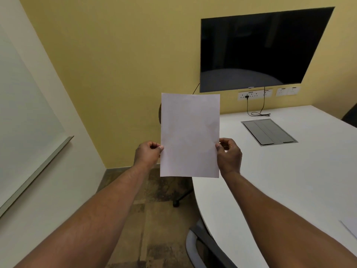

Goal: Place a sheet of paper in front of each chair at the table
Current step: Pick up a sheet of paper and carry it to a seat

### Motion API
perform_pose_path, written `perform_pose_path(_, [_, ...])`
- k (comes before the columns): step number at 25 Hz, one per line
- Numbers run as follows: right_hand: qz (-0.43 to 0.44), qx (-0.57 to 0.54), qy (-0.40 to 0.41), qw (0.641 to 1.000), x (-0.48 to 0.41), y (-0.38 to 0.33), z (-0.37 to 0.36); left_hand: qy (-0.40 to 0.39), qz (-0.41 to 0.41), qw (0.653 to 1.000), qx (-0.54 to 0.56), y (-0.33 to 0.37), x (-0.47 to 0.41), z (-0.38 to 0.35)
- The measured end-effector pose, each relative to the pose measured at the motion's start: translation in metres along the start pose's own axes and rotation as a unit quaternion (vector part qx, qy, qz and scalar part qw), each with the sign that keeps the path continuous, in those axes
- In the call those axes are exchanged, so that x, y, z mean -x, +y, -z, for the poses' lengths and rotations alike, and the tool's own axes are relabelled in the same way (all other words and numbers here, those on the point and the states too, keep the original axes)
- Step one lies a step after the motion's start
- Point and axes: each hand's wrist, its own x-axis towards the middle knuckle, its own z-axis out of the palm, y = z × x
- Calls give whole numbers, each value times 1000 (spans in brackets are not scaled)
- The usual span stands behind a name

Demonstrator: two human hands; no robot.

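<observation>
The left hand and right hand are each pinching 1 side edge of the sheet of paper, holding it up tall in the middle of the frame, with the white table lying lower right, nearer the right hand.

Matt white paper sheet, smooth matt white table, glossy black screen, matt painted wall, rough mottled floor

Left hand and right hand raised, fingers pinched.
</observation>
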Motion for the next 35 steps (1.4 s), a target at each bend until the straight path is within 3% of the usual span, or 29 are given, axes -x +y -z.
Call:
perform_pose_path(8, [-25, 31, 134, 990, -44, -6, -104, -117, -67, 991, -10, -4, -172, 0])
perform_pose_path(15, [-29, 60, 201, 977, -100, -10, -168, -184, -95, 978, 22, 8, -294, -32])
perform_pose_path(28, [-88, 45, 300, 949, -301, 96, -257, -285, -152, 946, -32, 55, -531, -210])
perform_pose_path(35, [-163, 50, 312, 935, -382, 157, -295, -341, -136, 926, -89, 54, -629, -314])
